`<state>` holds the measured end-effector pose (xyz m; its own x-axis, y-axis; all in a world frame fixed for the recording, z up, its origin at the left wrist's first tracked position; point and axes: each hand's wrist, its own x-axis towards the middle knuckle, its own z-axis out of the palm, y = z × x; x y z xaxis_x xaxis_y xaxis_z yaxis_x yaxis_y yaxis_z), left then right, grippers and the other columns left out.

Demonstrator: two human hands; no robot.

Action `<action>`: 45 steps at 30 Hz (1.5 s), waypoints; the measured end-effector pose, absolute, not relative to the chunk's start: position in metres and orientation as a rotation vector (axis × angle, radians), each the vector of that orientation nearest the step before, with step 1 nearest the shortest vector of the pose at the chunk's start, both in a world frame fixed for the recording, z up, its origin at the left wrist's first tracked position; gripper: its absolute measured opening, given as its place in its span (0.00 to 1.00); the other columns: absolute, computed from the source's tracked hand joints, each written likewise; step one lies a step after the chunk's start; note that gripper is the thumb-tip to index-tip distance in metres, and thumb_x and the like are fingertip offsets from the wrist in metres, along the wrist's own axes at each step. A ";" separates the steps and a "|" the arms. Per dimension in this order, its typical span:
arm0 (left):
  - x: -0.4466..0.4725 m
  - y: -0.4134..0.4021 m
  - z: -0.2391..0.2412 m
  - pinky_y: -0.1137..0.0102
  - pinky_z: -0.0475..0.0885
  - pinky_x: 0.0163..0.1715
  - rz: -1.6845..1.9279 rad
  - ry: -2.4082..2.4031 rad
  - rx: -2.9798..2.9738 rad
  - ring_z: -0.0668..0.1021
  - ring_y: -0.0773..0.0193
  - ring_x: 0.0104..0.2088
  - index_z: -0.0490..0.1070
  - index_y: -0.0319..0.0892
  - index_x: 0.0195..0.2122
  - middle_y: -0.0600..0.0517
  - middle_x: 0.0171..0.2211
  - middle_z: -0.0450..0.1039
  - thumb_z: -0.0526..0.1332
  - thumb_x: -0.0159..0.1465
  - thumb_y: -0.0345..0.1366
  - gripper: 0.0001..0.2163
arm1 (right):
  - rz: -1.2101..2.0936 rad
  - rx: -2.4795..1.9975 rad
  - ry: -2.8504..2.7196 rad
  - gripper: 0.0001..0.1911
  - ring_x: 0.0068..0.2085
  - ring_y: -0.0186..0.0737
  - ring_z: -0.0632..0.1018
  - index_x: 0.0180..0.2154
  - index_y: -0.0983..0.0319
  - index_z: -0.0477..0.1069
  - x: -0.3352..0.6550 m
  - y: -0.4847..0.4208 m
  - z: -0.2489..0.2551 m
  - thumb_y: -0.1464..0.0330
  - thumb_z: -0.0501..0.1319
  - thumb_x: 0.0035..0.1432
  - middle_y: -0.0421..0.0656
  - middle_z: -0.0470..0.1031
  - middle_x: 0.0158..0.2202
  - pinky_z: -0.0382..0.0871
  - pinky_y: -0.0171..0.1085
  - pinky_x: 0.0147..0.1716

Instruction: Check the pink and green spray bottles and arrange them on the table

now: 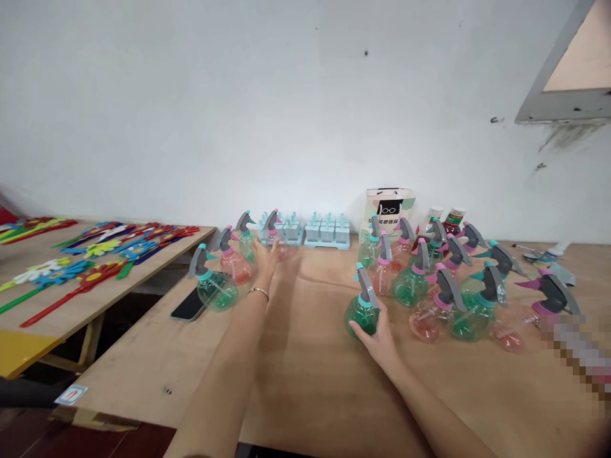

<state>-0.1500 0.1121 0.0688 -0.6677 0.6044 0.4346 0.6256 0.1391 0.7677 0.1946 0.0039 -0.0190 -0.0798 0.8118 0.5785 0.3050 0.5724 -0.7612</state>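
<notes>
Much bare tabletop [312, 302] separates left fingers [257, 248], curled round pink bottle [272, 223], from right fingers [359, 331], gripping green bottle [360, 313].

"What does the right hand [380, 334] have?"

"Its grip is around a green spray bottle [359, 313], at the middle of the desk [305, 356]."

"And the left hand [265, 257]?"

"At a pink spray bottle [273, 221] farther back; how firmly it holds, I can't tell."

"What's around them?"

"A phone [188, 305] beside another green bottle [217, 294], light-blue molds [328, 232] along the wall, more spray bottles [429, 317] crowding the right."
</notes>
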 end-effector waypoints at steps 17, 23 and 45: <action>0.024 -0.006 0.061 0.58 0.68 0.56 -2.196 -1.957 -2.448 0.73 0.53 0.55 0.62 0.46 0.60 0.41 0.60 0.66 0.70 0.53 0.40 0.33 | 0.520 -0.795 -1.933 0.42 0.68 0.55 0.62 0.68 0.59 0.45 0.181 -0.005 -0.034 0.53 0.61 0.62 0.56 0.57 0.67 0.61 0.57 0.64; -0.001 -0.001 0.064 0.63 0.72 0.50 -2.502 -2.029 -2.196 0.76 0.55 0.52 0.73 0.45 0.47 0.47 0.51 0.75 0.65 0.49 0.35 0.21 | 0.127 -1.020 -1.553 0.44 0.71 0.56 0.53 0.70 0.62 0.36 0.195 0.046 0.004 0.54 0.57 0.64 0.60 0.48 0.69 0.50 0.61 0.67; -0.020 -0.001 0.119 0.49 0.71 0.57 -3.407 -1.649 -2.172 0.83 0.52 0.36 0.72 0.40 0.24 0.49 0.28 0.79 0.63 0.47 0.36 0.05 | 0.391 -1.053 -1.734 0.45 0.67 0.56 0.63 0.69 0.63 0.43 0.206 0.030 -0.037 0.54 0.61 0.61 0.59 0.57 0.67 0.60 0.59 0.63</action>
<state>-0.0201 -0.0012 0.1188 -0.0093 0.9861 0.1659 -0.4815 -0.1499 0.8636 0.2064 0.0303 -0.0369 -0.0918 0.7975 0.5963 0.4649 0.5639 -0.6826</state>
